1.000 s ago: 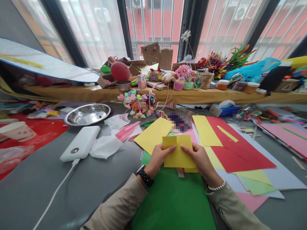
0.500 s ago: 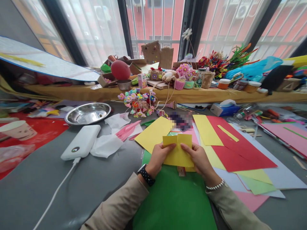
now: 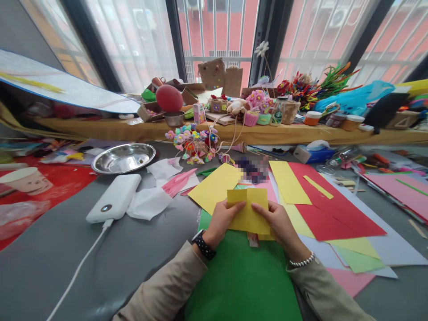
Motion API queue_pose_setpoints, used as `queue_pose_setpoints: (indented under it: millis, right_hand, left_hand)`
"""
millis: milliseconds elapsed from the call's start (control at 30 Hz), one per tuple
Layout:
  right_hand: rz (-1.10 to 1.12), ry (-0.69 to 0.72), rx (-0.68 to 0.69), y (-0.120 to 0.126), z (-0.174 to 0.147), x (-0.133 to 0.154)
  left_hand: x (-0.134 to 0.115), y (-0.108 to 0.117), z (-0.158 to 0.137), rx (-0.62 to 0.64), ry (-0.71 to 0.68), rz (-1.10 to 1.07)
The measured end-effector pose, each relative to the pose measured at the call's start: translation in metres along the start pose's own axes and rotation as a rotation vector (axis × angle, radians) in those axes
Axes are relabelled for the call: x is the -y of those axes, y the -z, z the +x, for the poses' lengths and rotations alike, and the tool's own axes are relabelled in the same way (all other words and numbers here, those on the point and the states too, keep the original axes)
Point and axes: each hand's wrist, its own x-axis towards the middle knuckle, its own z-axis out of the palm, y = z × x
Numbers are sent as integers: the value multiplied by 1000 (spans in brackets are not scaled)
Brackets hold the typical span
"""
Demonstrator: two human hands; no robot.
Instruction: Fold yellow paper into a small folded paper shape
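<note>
A piece of yellow paper is held up between my hands, with a short slit or seam running down from the middle of its top edge. My left hand pinches it to the left of that line, thumb on the near face. On the other side my right hand grips it the same way, its thumb close to the left one. The fingers behind the paper are hidden. Below lies a green sheet. A small wooden piece and more yellow paper show under the held piece's lower edge.
Left are a white power bank with a cable, tissues and a steel dish. A yellow sheet lies beyond my hands. Rightward lie red paper and a yellow strip. Crafts crowd the ledge behind.
The two halves of the paper's top edge have come nearly level, and the gap between them looks smaller. Both hands keep their grip in almost the same place.
</note>
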Motion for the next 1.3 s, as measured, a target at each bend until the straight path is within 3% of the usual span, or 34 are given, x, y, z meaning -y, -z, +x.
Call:
queue_pose_setpoints:
  millis: [167,500,633,833,1000,1300]
  right_hand:
    - [-68,37,0,7,1,1]
    - [43,-28,-30,-1,-1,3]
    - [-15,6,-44,-1,-1,4]
    - [-92,50,65,8,1,3]
    - [-144,59,57,13,4,0]
    - [33,-31,92,7,1,2]
  left_hand:
    - [3,2,1,78,-11,67]
    - [4,-2,-1,17,-50,72]
    - [5,-1,0,10,-57,83]
    - [4,0,0,25,-44,77]
    - [1,1,0,65,-18,84]
    - [0,-1,-1,52,-30,6]
